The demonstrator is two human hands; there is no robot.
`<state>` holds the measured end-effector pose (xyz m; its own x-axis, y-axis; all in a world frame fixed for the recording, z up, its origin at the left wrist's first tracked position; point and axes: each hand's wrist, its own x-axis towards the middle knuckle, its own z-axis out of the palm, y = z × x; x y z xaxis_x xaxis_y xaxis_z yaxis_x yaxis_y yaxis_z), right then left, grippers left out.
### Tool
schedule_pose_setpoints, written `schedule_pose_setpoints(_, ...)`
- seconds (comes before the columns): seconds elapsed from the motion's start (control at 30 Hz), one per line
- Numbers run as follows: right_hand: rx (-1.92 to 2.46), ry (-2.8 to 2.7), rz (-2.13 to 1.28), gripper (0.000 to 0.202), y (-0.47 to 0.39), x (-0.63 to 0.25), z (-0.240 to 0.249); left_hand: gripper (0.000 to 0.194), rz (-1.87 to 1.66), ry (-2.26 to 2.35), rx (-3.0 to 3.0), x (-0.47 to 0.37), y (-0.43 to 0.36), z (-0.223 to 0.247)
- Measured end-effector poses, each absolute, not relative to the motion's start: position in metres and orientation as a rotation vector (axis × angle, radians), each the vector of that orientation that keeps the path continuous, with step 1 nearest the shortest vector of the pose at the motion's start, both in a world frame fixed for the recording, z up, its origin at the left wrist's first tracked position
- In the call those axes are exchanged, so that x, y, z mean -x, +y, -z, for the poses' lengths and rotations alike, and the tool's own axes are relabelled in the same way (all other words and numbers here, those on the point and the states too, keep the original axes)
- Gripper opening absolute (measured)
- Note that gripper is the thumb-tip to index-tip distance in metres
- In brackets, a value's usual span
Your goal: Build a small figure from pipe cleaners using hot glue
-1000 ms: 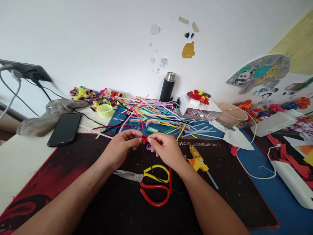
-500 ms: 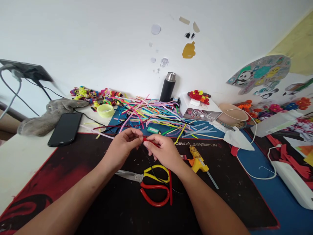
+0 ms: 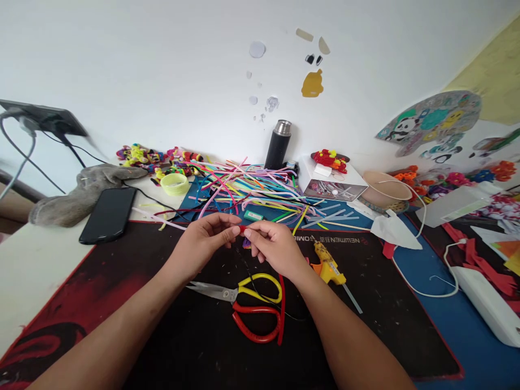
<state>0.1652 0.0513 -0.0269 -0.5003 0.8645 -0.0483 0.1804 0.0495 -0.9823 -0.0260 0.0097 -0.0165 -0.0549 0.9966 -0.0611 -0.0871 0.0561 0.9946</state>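
Observation:
My left hand [image 3: 207, 237] and my right hand [image 3: 272, 242] meet above the mat, fingertips pinched from both sides on a small red pipe cleaner [image 3: 242, 229]. Most of it is covered by the fingers. Just under the fingertips a bit of something purple [image 3: 246, 243] shows, too small to name. Below the hands lie scissors [image 3: 227, 293] with one yellow and one red handle, blades to the left. A red strip [image 3: 281, 317] runs down from near my right wrist beside the handles; I cannot tell if it joins the held piece. A thin black strand [image 3: 247, 271] crosses the scissors.
A yellow glue gun [image 3: 330, 265] lies on the black mat [image 3: 182, 346] at the right. Behind it are a pile of coloured pipe cleaners [image 3: 252, 187], a black flask [image 3: 278, 145] and a white box [image 3: 337, 184]. A phone [image 3: 109, 215] and tape roll [image 3: 174, 184] are at left.
My fingertips have come closer together around the red piece, so less of it shows. The purple bit has come into sight beneath them. The red strip's lower end has shifted slightly left and down.

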Motion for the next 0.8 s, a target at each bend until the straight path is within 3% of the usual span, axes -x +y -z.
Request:
schedule_pose_setpoints(0.4, 1.051, -1.826, -1.496, 0.024, 0.0483, -0.1657, 0.0236, 0.028, -1.169, 1.423, -1.390, 0.0256, 0.0063, 0.0182)
schedule_pose_setpoints(0.8, 1.034, -1.793, -1.568, 0.027, 0.0499, -0.1660, 0.0233, 0.033, -1.211, 1.198, -1.083, 0.0301, 0.0100, 0.0188)
